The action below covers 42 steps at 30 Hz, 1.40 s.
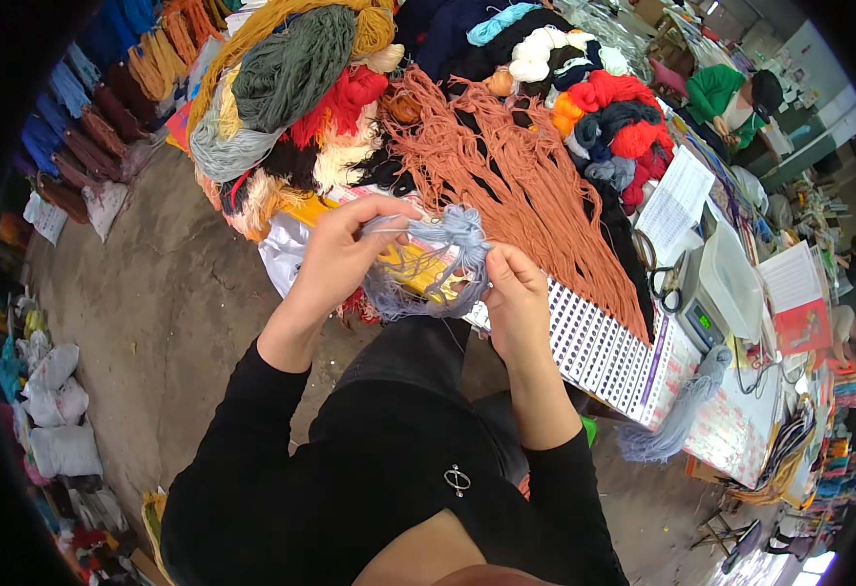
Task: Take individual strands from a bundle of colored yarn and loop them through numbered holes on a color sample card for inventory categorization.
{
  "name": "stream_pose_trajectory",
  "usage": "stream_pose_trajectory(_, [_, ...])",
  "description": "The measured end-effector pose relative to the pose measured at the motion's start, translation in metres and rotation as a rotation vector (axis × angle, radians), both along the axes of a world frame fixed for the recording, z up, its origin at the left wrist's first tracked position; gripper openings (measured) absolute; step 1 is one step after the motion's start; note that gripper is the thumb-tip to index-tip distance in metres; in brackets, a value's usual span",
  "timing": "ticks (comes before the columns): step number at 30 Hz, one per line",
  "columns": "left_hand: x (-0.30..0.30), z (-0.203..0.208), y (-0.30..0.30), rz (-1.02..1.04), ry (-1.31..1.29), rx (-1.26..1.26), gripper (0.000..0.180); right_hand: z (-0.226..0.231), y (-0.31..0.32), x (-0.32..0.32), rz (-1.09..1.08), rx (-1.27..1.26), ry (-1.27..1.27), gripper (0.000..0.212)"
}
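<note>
A tangled hank of pale blue-grey yarn hangs between my two hands in front of my body. My left hand is closed, its curled fingers pinching strands at the left side of the hank. At the other side my right hand grips the hank's edge between thumb and fingers. Loose loops of the yarn droop below both hands. Just beyond lies a wide spread of rust-orange yarn on the table. A white chart sheet with rows of dark dots lies to the right of my right hand.
Heaped skeins, including a dark green one, cover the table's far left. At right are black scissors, a digital scale, papers and another blue-grey hank over the edge. A person in green sits far right. White sacks stand left.
</note>
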State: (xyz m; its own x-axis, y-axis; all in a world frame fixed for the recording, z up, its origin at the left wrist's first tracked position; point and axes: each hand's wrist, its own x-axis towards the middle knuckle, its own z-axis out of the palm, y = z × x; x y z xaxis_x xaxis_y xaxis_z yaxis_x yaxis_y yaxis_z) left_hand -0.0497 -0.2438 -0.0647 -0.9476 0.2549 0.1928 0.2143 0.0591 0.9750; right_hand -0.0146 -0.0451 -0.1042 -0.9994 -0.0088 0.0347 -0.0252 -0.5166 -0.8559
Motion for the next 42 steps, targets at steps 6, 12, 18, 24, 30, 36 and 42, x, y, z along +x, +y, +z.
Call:
stream_pose_trajectory(6, [-0.001,-0.001,0.018,-0.224,-0.269,-0.045,0.031,0.010,0.001,0.002,0.081,-0.068,-0.105,0.021])
stream_pose_trajectory(12, [-0.008,-0.009,0.011,-0.298,-0.305,0.075,0.026,-0.009,0.008,-0.004,0.103,-0.028,-0.065,0.020])
stream_pose_trajectory(18, [-0.007,0.000,-0.007,-0.338,-0.327,0.262,0.017,0.006,0.008,0.001,0.083,-0.157,-0.160,0.021])
stream_pose_trajectory(24, [-0.026,0.001,-0.058,-0.337,-0.545,0.567,0.028,0.010,0.020,0.025,0.463,0.301,-0.146,0.029])
stream_pose_trajectory(30, [-0.041,-0.012,-0.153,0.090,-0.482,0.534,0.027,-0.003,0.067,0.045,0.235,0.096,-0.301,0.028])
stream_pose_trajectory(36, [-0.049,-0.088,-0.235,0.168,-0.602,0.020,0.030,0.000,0.101,0.052,0.103,-0.238,-0.257,0.026])
stream_pose_trajectory(42, [-0.039,-0.159,-0.216,0.154,-0.213,-1.354,0.038,0.018,0.087,0.063,0.286,-0.099,-0.278,0.029])
